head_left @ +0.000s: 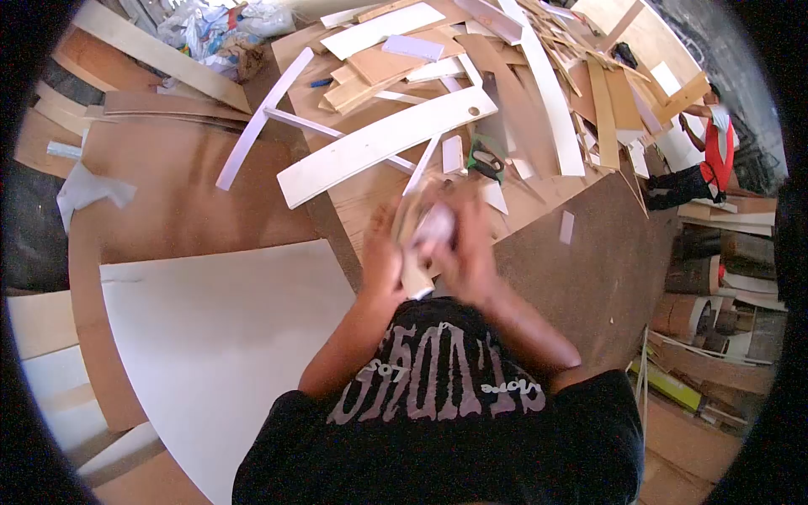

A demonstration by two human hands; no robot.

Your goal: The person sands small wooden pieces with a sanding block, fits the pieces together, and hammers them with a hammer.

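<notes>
Because both hands are blurred, findings on the grip are partly provisional. The step in hand is judged to be hand-working a small piece of wood, a strip (pixel 416 281), held up between the palms in front of the chest; the exact action cannot be confirmed. The next move appears to call for a firm hold by one hand while the other controls its contact with the piece.

Left hand (pixel 383 254): fingers curled, closed around the near side of the strip, whose pale end projects below the palm toward the shirt (pixel 438 370). Right hand (pixel 471 244): bent inward, set close against the other side, over a pale object (pixel 435 225) between the hands. Whether its fingers pinch this object or merely cover it cannot be told; nor is it clear whether object and strip are one. Neither hand is spread flat.

Just beyond the right hand, a green-handled saw (pixel 486 160) lies on the table (pixel 539 198), with a small block (pixel 453 154) beside it. Beyond the left hand lies a long white board (pixel 387 143) with a hole near one end. Left of and below the hands is a white sheet (pixel 227 353). Well to their right, another person (pixel 719 156) is present.
</notes>
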